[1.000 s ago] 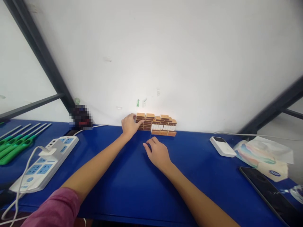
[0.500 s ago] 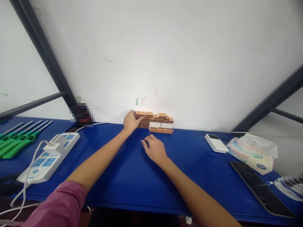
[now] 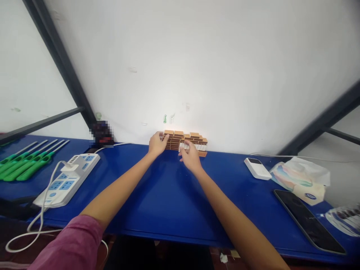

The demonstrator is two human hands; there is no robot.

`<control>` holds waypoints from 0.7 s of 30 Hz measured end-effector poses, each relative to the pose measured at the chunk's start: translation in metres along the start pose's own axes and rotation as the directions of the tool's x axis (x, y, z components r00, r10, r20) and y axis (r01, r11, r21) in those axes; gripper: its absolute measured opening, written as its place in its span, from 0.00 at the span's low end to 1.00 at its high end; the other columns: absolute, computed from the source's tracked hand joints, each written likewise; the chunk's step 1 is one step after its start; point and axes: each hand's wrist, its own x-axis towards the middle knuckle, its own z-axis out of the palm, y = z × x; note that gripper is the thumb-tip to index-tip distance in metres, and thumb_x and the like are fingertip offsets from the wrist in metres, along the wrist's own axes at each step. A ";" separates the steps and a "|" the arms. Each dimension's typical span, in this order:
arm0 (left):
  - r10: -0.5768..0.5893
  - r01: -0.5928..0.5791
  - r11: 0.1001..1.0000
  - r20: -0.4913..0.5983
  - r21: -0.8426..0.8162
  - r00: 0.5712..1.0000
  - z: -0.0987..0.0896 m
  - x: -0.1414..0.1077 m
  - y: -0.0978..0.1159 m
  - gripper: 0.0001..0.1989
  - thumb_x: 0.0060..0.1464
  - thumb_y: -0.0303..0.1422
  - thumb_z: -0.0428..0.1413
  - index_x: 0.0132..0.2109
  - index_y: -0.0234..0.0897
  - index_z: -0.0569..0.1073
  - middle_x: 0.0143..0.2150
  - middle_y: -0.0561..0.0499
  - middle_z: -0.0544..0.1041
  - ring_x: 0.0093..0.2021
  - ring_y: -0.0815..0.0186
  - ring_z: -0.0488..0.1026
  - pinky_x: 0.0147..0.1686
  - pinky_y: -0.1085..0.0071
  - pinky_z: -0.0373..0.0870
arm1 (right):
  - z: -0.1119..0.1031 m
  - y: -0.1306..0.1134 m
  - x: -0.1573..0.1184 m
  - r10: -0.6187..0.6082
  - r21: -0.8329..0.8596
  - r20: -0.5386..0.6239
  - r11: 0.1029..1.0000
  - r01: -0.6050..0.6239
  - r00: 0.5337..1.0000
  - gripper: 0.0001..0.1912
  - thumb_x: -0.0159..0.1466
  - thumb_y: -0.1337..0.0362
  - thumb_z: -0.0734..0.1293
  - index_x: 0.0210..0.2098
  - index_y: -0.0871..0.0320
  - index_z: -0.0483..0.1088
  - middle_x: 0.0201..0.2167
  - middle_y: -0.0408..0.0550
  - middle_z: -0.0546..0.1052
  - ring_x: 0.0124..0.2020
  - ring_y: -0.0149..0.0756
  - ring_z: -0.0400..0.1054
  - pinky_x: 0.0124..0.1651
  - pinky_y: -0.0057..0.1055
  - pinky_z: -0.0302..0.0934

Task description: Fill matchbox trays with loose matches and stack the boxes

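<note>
Against the wall stands a stack of small orange-brown boxes [image 3: 174, 141], piled in several layers. On its right half runs a row of white-faced boxes [image 3: 201, 147], with orange-brown ones above and below. My left hand [image 3: 158, 143] is wrapped around the stack's left end, thumb on the front and fingers at the side and back. My right hand [image 3: 191, 155] is in front of the middle of the stack, thumb and fingers apart and bent towards the white-faced boxes. It hides part of the lower row, and I cannot tell whether the fingertips touch.
On the blue table [image 3: 157, 202], a white power strip [image 3: 69, 180] and several green-handled tools [image 3: 33, 165] lie left. To the right are a white device with a dark screen [image 3: 257, 168], a tissue pack [image 3: 300, 178], a phone [image 3: 308, 219] and clear plastic [image 3: 344, 219].
My right hand has moved forward from the table to the front of the stack. My left hand stays at the left end. The view has shifted slightly.
</note>
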 end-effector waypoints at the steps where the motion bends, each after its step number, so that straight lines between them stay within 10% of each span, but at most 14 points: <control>1: 0.000 0.000 1.000 -0.001 -0.016 1.000 0.000 -0.002 0.000 0.17 0.69 0.41 0.54 0.56 0.34 0.74 0.55 0.40 0.82 0.51 0.58 0.81 0.51 0.65 0.75 | 0.002 0.000 0.012 0.033 0.006 -0.016 0.999 -0.033 0.999 0.26 0.74 0.58 0.56 0.68 0.62 0.61 0.63 0.64 0.70 0.38 0.37 0.75 0.47 0.38 0.71; 7: 0.010 -0.009 0.997 0.016 -0.071 1.000 0.002 -0.008 0.001 0.15 0.68 0.34 0.53 0.57 0.34 0.75 0.57 0.40 0.81 0.57 0.57 0.79 0.56 0.64 0.74 | 0.016 -0.008 0.053 0.174 -0.023 -0.100 0.984 -0.177 0.980 0.31 0.68 0.61 0.61 0.69 0.66 0.59 0.63 0.69 0.67 0.60 0.52 0.68 0.61 0.46 0.66; 21: 0.055 -0.052 0.998 0.114 -0.030 0.992 -0.002 -0.006 -0.021 0.20 0.67 0.31 0.52 0.63 0.33 0.71 0.63 0.38 0.77 0.59 0.56 0.78 0.57 0.62 0.76 | 0.020 -0.026 0.029 0.069 0.024 -0.109 0.998 -0.066 0.992 0.32 0.68 0.63 0.62 0.70 0.64 0.57 0.67 0.69 0.63 0.44 0.43 0.76 0.53 0.41 0.70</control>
